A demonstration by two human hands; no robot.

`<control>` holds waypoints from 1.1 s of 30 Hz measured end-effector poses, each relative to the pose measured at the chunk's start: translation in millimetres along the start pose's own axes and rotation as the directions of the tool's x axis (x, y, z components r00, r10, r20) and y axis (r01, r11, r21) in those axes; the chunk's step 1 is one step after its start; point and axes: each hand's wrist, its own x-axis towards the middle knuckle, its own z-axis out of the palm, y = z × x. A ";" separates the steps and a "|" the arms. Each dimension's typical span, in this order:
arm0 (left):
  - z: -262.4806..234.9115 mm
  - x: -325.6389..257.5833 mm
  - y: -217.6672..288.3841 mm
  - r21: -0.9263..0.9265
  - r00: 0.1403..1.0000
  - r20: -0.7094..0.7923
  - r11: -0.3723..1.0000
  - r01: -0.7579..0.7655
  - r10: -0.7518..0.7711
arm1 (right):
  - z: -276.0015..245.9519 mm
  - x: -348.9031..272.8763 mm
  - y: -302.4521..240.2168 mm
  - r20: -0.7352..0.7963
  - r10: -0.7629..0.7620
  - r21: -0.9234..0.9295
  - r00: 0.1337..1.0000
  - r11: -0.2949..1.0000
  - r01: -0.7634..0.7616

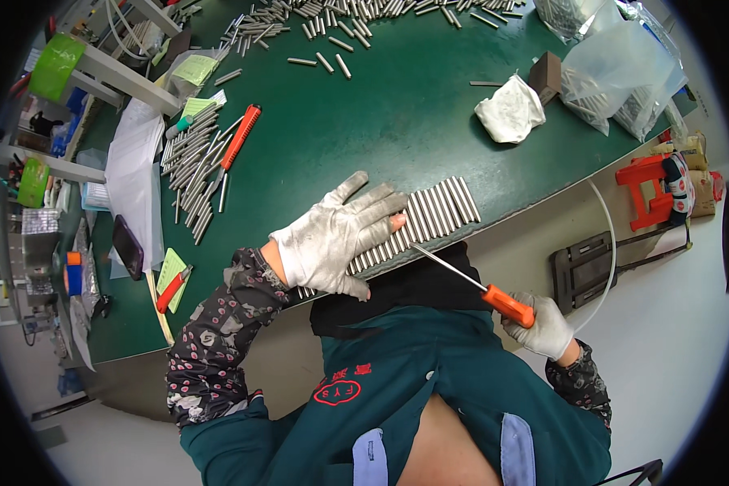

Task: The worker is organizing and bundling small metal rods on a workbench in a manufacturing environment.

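A row of metal pins (441, 209) lies side by side along the near edge of the green table. My left hand (340, 231), in a greyish-white glove with a bare fingertip showing, rests flat across the row with its fingers stretched out. Part of the row is hidden under it. My right hand (543, 326), gloved too, grips the orange handle of a screwdriver (508, 305). The thin shaft slants up to the left, and its tip meets the near ends of the pins beside my left fingers.
Loose pins (194, 162) and a red-handled tool (241, 138) lie left, near a phone (127, 246) and a red cutter (172, 290). More pins (340, 10) cover the far side. At right are a white cloth (510, 111), a brown block (545, 77) and plastic bags (624, 65).
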 end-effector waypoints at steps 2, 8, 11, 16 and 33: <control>1.9 -0.9 -0.4 -0.008 0.999 -0.040 1.000 -0.020 0.019 | -0.7 0.8 -0.2 -0.011 -0.049 -0.015 0.999 0.999 0.049; 3.8 -0.6 -2.7 -0.010 0.996 -0.073 0.999 -0.046 0.045 | 8.6 -1.3 -0.8 -0.002 -0.063 -0.069 0.998 0.996 0.063; 4.1 -1.6 -1.2 -0.030 0.997 -0.073 0.999 -0.027 0.024 | 4.4 1.4 0.2 -0.078 -0.028 -0.124 0.997 0.992 0.018; 3.3 -1.2 -0.9 -0.017 0.998 -0.056 1.000 -0.018 0.017 | 3.5 1.5 -12.0 0.041 -0.007 -0.096 0.999 0.995 0.011; 8.7 -59.9 7.6 -0.029 0.988 -0.088 0.991 0.128 -0.130 | 16.6 20.2 -22.4 0.103 -0.139 -0.148 0.985 0.977 0.153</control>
